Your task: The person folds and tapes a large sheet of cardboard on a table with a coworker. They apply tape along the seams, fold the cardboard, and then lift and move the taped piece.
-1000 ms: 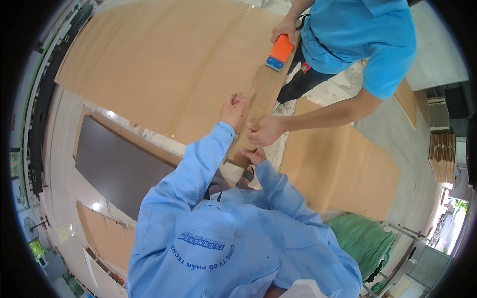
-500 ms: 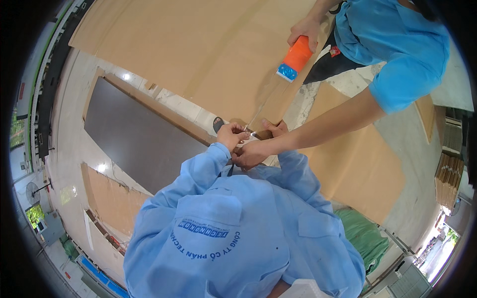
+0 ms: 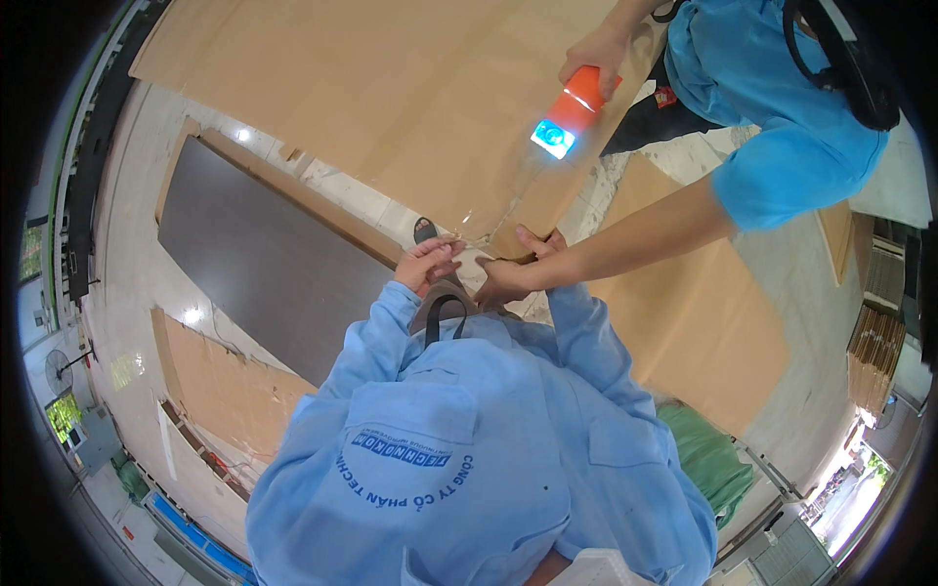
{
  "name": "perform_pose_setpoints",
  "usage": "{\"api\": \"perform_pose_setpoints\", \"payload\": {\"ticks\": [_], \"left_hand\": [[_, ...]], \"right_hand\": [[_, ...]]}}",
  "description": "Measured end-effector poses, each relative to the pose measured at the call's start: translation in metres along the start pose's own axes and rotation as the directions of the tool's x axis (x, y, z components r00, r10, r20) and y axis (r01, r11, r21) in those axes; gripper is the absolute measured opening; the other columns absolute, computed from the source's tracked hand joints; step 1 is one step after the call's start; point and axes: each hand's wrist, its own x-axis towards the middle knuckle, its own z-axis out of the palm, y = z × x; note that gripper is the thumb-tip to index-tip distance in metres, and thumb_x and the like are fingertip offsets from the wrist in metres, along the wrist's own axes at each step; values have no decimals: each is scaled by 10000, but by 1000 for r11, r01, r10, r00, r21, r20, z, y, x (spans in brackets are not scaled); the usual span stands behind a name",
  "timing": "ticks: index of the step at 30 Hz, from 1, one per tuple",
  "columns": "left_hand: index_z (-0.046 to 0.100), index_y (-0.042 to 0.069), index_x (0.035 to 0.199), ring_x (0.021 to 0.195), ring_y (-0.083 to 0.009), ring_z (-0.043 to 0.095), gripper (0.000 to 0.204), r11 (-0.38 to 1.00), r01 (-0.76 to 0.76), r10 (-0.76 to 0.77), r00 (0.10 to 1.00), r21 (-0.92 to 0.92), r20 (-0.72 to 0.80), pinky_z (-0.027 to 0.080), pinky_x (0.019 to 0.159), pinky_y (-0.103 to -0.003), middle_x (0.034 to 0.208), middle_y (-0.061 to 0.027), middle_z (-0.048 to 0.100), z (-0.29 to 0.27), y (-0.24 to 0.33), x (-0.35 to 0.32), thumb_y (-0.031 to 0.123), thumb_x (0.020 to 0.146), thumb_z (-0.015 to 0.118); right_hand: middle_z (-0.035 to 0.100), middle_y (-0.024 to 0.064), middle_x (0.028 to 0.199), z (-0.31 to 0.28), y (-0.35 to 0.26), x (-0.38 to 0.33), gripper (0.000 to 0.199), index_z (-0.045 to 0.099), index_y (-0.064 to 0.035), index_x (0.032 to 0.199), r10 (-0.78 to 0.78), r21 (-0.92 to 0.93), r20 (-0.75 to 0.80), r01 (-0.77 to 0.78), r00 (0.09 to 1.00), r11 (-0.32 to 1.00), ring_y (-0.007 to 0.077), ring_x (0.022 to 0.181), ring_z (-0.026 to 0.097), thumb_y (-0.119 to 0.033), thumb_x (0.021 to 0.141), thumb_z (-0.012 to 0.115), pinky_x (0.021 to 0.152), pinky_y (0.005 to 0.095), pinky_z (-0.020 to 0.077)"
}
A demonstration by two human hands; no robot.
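Your left hand point(image 3: 428, 264) has drawn away

A second ago it was over the brown cardboard sheet point(image 3: 342, 98); now it sits just off the near edge, parted from the co-worker's lower hand point(image 3: 501, 283). That one has come to your side of your right hand point(image 3: 543, 241). The orange tape dispenser point(image 3: 574, 107) now glares brightly at its blue end.

Your cardboard point(image 3: 391, 107) looks like plain brown paper stock, matt and mostly smooth. The tape point(image 3: 509, 203) on it reads as clear plastic film, glossy and a bit crinkly. That orange tool point(image 3: 583, 95) seems to be smooth plastic, with a shiny end throwing glare. Your shirt point(image 3: 430, 400) is soft matt cloth, all creases. Dark panel point(image 3: 264, 259): smooth, satiny. Green cover point(image 3: 705, 454): wrinkly, maybe plastic. Floor point(image 3: 127, 244): glossy, mirrors the lights.
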Motion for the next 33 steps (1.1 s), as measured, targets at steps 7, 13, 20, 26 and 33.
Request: {"api": "perform_pose_setpoints", "payload": {"ticks": [7, 13, 20, 26, 33], "left_hand": [[598, -23, 1170, 939, -187, 682, 287, 944, -4, -10, 999, 330, 40, 546, 848, -330, 995, -125, 716, 9, -4, -1, 82, 914, 674], [584, -57, 1108, 970, -204, 684, 249, 920, -25, -19, 994, 391, 109, 544, 893, -323, 1026, -160, 711, 3, -18, 11, -13, 878, 670], [614, -86, 1046, 924, -226, 699, 245, 912, -39, 58, 998, 408, -34, 574, 854, -326, 1021, -171, 709, 6, -47, 38, -141, 807, 605], [597, -94, 1023, 883, -247, 706, 242, 911, -24, 90, 986, 411, -140, 591, 811, -333, 993, -181, 711, 14, -55, 37, -156, 790, 585], [491, -56, 1228, 909, -244, 698, 530, 953, 17, 66, 963, 301, -263, 598, 784, -357, 1062, -145, 673, 23, -55, 47, -207, 731, 593]], "right_hand": [[633, 86, 1186, -3, 9, 15, 499, 515, -26, 1265, 6, -142, -31, -10, 1000, 990, 200, 1048, 633, -177, 859, 763, 861, 337, 546], [625, 82, 1187, -6, 24, 15, 498, 505, -22, 1273, -15, -43, -62, 12, 998, 999, 211, 1033, 644, -170, 866, 752, 837, 372, 575], [624, 101, 1178, -12, 25, 13, 512, 486, -7, 1283, -38, -136, -72, 28, 997, 990, 224, 1021, 650, -192, 876, 736, 823, 378, 577], [612, 130, 1192, -12, 22, 10, 609, 459, 2, 1317, -2, -153, -108, -15, 994, 988, 251, 1048, 649, -237, 848, 767, 840, 390, 575], [595, 154, 1223, -5, 12, 5, 659, 434, 13, 1334, 101, -105, -161, -119, 982, 987, 269, 1089, 622, -229, 831, 785, 869, 415, 563]]}}
